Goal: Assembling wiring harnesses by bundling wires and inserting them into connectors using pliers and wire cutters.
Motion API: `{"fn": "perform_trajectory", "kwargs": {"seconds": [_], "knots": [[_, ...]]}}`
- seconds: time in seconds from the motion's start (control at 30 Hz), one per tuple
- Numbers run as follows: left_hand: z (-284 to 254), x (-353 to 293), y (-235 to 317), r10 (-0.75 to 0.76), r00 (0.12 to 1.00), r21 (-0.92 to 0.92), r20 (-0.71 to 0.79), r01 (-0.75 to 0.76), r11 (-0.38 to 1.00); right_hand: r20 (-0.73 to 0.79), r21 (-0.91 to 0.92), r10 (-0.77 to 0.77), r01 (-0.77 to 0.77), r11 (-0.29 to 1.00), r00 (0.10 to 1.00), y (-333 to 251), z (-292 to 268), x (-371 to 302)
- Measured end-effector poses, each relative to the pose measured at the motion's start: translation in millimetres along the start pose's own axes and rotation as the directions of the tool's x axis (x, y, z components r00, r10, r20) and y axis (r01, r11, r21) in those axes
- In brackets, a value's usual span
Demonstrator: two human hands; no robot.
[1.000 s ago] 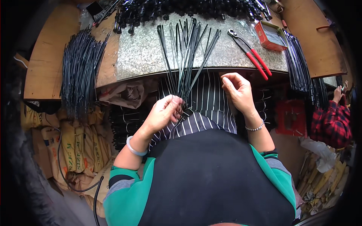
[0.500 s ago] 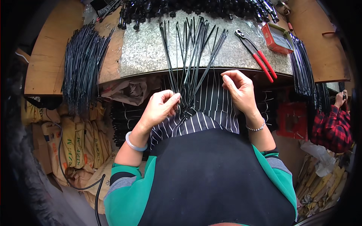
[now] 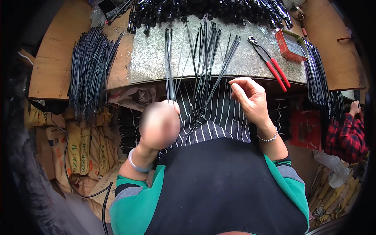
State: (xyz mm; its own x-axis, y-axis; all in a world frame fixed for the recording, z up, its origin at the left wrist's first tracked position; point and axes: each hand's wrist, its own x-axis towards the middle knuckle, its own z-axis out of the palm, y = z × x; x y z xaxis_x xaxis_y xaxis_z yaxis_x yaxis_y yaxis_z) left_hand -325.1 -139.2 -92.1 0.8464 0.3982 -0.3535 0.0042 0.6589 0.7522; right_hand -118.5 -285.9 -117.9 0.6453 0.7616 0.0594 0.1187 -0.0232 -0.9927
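Glossy black, slender rods with narrow looped far ends made up the loose bunch (image 3: 204, 64) at the middle, fanned over the grey speckled tabletop (image 3: 150, 53). Its long axis ran near to far: the tips spread over the table, while the lower ends drew together at the near side, above the black-and-white striped cloth (image 3: 223, 127) across the person's lap. One thin black strand (image 3: 169, 58) stood apart at the left of the bunch, almost straight along the near-far line, its looped end pointing far and its lower end running into the fingertips of the left hand (image 3: 160, 125).

That hand was raised beside the bunch, its forearm coming up from the near left with a pale smooth bangle (image 3: 138, 163) at the wrist; its fingertips were closed on the strand. The right hand (image 3: 250, 98) hung on the other side, wrist bent, fingers curled inward and thumb toward the index finger (a beaded bracelet (image 3: 269, 136) circled the wrist). Whether it pinched anything fine could not be told.

A round blur hid most of the left hand, and the crossing lower ends of the bunch were hard to separate against the dark stripes.
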Motion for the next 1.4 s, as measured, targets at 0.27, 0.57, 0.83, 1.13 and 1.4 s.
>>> {"fn": "perform_trajectory", "kwargs": {"seconds": [0.27, 0.57, 0.83, 1.13, 1.4], "knots": [[45.3, 3.7, -34.2, 0.107, 0.966, 0.25, 0.234, -0.166, 0.954, 0.408, 0.372, 0.027, -0.193, 0.908, 0.912, -47.3, 41.8, 6.3], [49.4, 66.2, 62.0, 0.856, 0.38, 0.745, 0.352, -0.667, -0.01, 0.417, 0.354, -0.074, -0.087, 0.931, 0.906, -74.5, 12.9, -18.5], [74.5, 103.3, 121.6, 0.902, 0.212, 0.67, 0.377, -0.735, -0.108, 0.427, 0.37, -0.1, -0.073, 0.926, 0.899, -74.1, 0.4, -31.0], [79.9, 122.3, 136.5, 0.884, 0.244, 0.612, 0.398, -0.789, -0.058, 0.371, 0.344, -0.071, -0.066, 0.936, 0.926, -74.6, -1.4, -22.9], [91.0, 106.8, 118.5, 0.791, 0.371, 0.667, 0.486, -0.742, -0.062, 0.379, 0.376, -0.015, -0.14, 0.916, 0.925, -72.2, -6.5, -31.7]]}}
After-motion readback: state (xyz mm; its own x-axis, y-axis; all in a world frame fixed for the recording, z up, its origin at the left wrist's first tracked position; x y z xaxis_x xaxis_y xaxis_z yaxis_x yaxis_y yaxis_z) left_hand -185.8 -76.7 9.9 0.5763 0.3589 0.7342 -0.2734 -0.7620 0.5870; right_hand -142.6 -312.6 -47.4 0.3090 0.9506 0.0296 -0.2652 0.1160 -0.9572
